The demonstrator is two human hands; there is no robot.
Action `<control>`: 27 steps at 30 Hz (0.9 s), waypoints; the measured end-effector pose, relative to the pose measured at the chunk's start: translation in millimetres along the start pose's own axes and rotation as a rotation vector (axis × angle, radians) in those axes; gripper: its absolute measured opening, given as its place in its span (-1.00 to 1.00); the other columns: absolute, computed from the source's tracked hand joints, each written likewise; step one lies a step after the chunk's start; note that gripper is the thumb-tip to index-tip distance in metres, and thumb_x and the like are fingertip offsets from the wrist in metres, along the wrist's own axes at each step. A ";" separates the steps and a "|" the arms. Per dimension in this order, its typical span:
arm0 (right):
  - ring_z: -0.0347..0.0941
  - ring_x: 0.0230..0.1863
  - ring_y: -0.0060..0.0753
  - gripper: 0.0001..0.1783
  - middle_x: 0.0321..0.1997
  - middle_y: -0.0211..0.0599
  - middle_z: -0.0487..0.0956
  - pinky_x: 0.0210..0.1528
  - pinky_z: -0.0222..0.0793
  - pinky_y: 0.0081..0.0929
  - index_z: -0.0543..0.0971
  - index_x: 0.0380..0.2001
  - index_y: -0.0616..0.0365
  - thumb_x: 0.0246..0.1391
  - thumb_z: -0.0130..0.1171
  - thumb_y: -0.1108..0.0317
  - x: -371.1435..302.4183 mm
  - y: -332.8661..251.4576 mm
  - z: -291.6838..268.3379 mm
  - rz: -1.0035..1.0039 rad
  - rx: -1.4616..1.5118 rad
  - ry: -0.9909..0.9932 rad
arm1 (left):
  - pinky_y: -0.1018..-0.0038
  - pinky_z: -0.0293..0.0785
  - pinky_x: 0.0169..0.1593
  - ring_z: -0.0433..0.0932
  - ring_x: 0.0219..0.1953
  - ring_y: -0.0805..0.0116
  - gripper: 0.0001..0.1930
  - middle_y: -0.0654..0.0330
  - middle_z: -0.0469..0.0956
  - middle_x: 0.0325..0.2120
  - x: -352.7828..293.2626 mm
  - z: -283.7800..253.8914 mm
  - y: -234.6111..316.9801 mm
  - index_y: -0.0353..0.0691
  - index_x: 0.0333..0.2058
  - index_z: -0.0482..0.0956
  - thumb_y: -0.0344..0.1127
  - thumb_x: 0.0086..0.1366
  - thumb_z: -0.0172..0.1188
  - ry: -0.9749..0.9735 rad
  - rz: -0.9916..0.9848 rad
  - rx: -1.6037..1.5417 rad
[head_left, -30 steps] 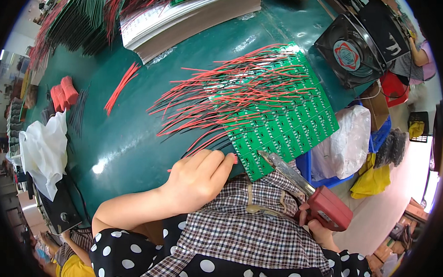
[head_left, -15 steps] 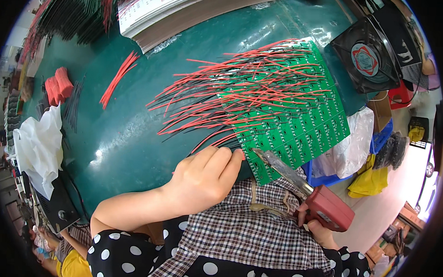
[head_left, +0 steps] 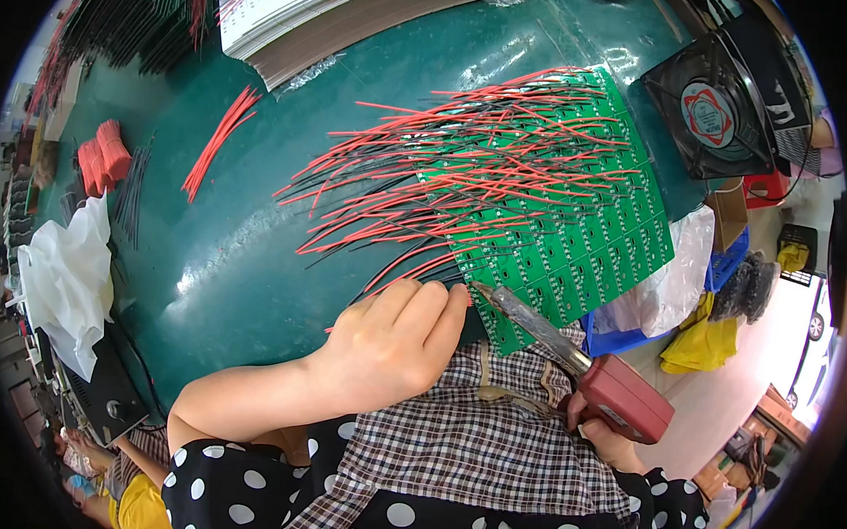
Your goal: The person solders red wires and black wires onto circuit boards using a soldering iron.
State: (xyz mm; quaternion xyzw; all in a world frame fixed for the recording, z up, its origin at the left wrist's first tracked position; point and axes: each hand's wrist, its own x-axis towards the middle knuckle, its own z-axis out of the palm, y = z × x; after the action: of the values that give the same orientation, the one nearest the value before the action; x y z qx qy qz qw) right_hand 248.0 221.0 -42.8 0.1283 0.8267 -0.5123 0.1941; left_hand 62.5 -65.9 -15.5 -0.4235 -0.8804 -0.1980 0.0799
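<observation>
One wide green table (head_left: 225,328) fills most of our view, with a thick stack of sheets (head_left: 324,28) on its far side. At its near right part, in front of us, lies the green circuit board (head_left: 620,248), partly under a spread of red and black wires (head_left: 511,170) that trail past its left side. We judge the work partly done: the far and middle rows seem to carry wires, while the lower right ones look bare; which joints are finished, we cannot tell. The soldering iron (head_left: 556,342) slants in, its tip at or just beside the board's near left edge. Our right hand (head_left: 611,445) grips its red handle. Our left hand (head_left: 397,343) is curled by that edge, fingertips pinching red wire ends (head_left: 470,299) near the tip. A loose red bundle (head_left: 218,145) lies well apart on the left, seemingly left to use.
</observation>
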 end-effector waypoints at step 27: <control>0.50 -0.44 -0.39 -0.31 -0.34 -0.20 0.57 -0.34 0.40 -0.49 0.36 -0.04 0.41 -0.22 0.38 0.26 16.6 -29.8 -5.1 -0.077 0.411 -0.033 | 0.54 0.39 -0.55 0.44 -0.54 0.38 -0.73 0.20 0.43 -0.50 7.3 -2.4 2.0 -0.37 -0.37 0.55 -0.47 -0.16 0.21 0.054 -0.047 -0.062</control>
State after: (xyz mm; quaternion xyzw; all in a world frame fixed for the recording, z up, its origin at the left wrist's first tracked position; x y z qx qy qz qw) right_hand 219.9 212.6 -24.6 0.1251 0.7059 -0.6791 0.1576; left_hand 59.4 -60.6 -10.5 -0.3994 -0.8810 -0.2386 0.0858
